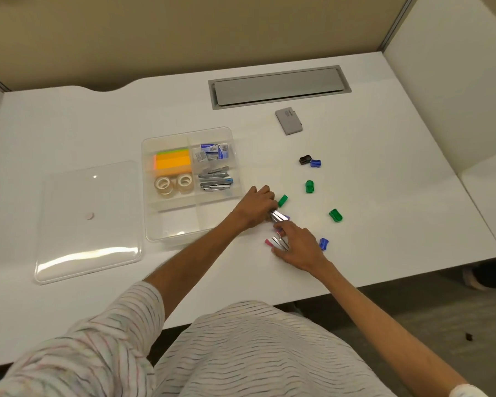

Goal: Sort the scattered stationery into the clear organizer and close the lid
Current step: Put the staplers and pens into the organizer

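Sitting open near the middle of the counter [384,196], the clear organizer [184,222] has its lid [89,222] lying flat just to its left. Its far-left compartment holds orange sticky notes [173,161] with tape rolls [172,184] nearer. The far-right one holds staple boxes [212,153] and silver staplers [215,183]. The near compartment shows nothing I can make out.

Just right of the organizer, the left hand [258,206] has its fingers curled round a silver mini stapler [278,216]. Nearer and to the right, the right hand [298,247] has fingers and thumb closed on a pink-ended stapler [277,243] that lies on the counter.

A small green item [282,200] lies just beside the left hand. Scattered to the right are two green sharpeners [309,186] [335,215], a blue sharpener [323,243] beside the right hand, and a black sharpener [305,159] touching another blue one [315,163]. Farther off lie a grey eraser [289,120] and a grey cable hatch [278,87].
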`<state>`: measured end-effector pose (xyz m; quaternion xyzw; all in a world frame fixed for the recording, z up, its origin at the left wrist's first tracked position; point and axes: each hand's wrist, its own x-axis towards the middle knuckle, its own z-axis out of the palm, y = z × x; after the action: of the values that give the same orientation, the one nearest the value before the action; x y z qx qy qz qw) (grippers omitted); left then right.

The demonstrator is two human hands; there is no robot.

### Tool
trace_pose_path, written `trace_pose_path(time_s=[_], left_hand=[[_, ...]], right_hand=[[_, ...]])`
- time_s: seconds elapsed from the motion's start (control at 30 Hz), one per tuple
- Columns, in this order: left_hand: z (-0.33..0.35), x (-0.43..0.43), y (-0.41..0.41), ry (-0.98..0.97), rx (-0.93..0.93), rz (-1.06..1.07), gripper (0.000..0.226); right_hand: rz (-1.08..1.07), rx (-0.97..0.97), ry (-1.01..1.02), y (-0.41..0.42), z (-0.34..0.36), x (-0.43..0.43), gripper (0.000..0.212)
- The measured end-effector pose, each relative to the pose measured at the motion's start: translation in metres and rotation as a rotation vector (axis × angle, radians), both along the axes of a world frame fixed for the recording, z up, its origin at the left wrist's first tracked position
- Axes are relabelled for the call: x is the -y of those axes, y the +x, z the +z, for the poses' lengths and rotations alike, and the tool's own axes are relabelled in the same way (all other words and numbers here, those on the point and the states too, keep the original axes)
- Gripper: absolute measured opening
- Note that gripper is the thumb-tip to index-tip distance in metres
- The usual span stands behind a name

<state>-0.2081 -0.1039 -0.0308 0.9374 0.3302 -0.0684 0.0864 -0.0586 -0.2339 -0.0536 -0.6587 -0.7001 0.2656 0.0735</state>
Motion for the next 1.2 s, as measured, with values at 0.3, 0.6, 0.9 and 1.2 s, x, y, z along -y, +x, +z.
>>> trace_pose_path(time_s=[0.3,0.6,0.9,1.2], left_hand=[[0.016,-0.013,0.004,0.086,0.200,0.313,0.027],[0.049,-0.039,-0.045,0.053,0.393,0.629,0.027],[0.056,-0.044,-0.131,0.020,0.400,0.889,0.030],[0.061,-0.046,-0.189,0.022,0.392,0.961,0.029]], right_hand=[[-0.095,-0.078,0.164,0.011,0.017,-0.016,0.045],[-0.117,-0.211,0.272,-0.021,0.050,-0.075,0.038],[0.136,-0.148,0.389,-0.087,0.072,-0.128,0.034],[0.271,-0.028,0.265,-0.129,0.058,-0.158,0.038]])
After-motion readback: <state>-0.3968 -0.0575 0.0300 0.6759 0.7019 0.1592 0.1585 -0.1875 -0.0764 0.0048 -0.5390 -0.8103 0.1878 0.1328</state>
